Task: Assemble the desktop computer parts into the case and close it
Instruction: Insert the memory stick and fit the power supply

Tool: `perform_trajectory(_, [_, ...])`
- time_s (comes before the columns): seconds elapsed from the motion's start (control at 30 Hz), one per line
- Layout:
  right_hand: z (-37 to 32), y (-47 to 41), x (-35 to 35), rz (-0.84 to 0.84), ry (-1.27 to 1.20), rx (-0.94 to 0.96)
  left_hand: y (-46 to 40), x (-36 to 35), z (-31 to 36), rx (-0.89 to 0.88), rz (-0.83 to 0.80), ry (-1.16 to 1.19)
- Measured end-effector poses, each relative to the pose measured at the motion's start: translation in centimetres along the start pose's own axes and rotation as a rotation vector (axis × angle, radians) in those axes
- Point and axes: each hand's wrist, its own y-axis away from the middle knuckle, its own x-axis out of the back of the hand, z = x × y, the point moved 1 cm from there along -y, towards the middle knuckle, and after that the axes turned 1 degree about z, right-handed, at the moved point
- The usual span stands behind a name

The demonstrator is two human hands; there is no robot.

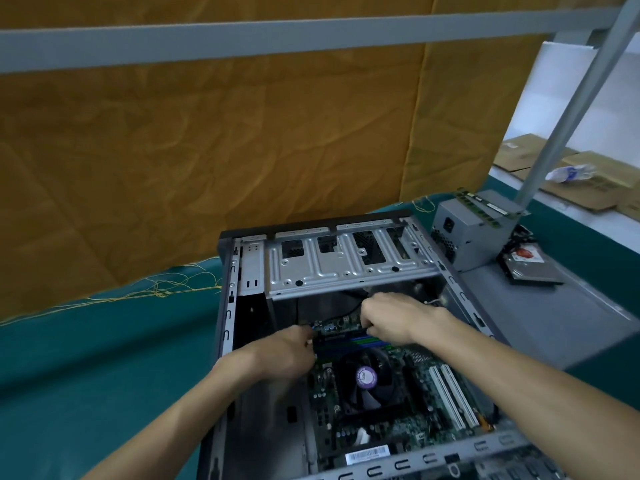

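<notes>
Both hands inside open case (239, 306) on green table. Left hand (287, 351) and right hand (391, 320), fingers curled, at memory slots (349, 341) on motherboard (426, 375); what they grasp is hidden, blurred.

Backdrop: creased mustard cloth (207, 150), loose yellow threads (156, 289) along its hem. Frame: grey bar (277, 39) overhead, grey post (571, 109) (slanting). Table: teal cover (86, 358). Beyond: white wall (568, 81), flattened cardboard (595, 188).

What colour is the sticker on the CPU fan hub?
Light purple, with small print too blurred to read; the sticker shows in the head view, at the centre of the black fan.
</notes>
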Motion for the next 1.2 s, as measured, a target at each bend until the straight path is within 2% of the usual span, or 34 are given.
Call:
perform_trajectory(0.1, [0.0,-0.2,-0.1,0.002,-0.029,0.009,-1.6,0.0,-0.2,0.113,0.053,0.181])
perform_trajectory(0.23, [-0.5,-0.6,-0.6,0.058,-0.007,0.059,-3.0,0.0,0.3,0.225,0.014,0.344])
perform_trajectory(0.4, [-0.9,-1.0,-0.5,0.09,0.032,0.096,-3.2,-0.4,0.6,0.307,0.046,0.256])
perform_trajectory(0.5, [-1.1,-0.8,-0.3,0.076,0.048,0.11,-3.1,-0.4,0.8,0.318,0.122,0.225])
perform_trajectory(0.63, [-1.5,-0.7,0.0,0.059,0.099,0.142,-3.0,-0.4,0.7,0.258,0.185,0.192])
perform_trajectory(0.87, [-1.9,-0.8,0.4,0.034,0.249,0.181,-3.3,-0.4,0.8,0.177,0.251,-0.053])
perform_trajectory(1.07, [-2.6,-1.2,0.4,0.025,0.269,0.187,-3.8,-0.3,0.6,0.119,0.271,-0.193])
perform_trajectory(1.2, [-1.9,-1.0,-0.1,0.042,0.184,0.16,-4.0,-0.2,0.6,0.099,0.276,-0.227])
